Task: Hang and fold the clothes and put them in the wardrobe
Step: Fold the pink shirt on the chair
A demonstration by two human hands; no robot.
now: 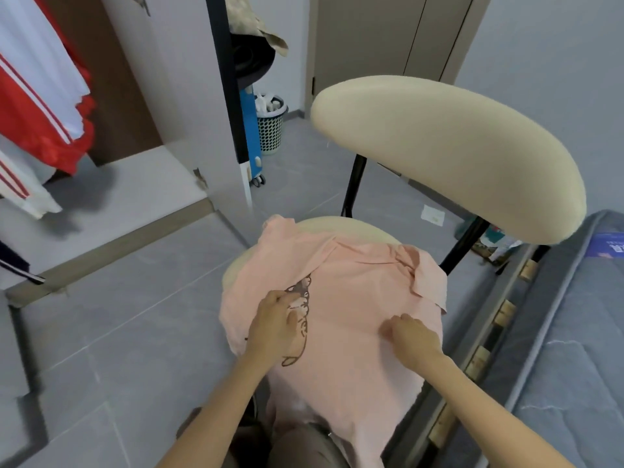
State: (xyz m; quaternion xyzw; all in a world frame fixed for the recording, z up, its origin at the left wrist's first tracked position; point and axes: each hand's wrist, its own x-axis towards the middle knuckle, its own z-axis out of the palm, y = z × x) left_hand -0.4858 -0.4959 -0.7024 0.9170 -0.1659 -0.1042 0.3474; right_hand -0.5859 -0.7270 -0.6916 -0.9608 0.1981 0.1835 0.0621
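Note:
A pink shirt [354, 298] with a dark line drawing lies spread over the cream seat of a chair [445, 153], its hem hanging down toward me. My left hand [275, 327] lies on the shirt's left side over the drawing, fingers curled around a fold of cloth. My right hand [410, 337] sits on the shirt's right side with its fingers bent and pinching the fabric. The open wardrobe [141, 184] stands at the left, with red and white clothes [37, 96] hanging inside.
A grey mattress [574, 332] on a slatted frame runs along the right. A teal mesh basket [271, 128] and a blue wheeled unit [251, 136] stand behind the wardrobe's side panel. Grey floor tiles lie between the chair and the wardrobe step.

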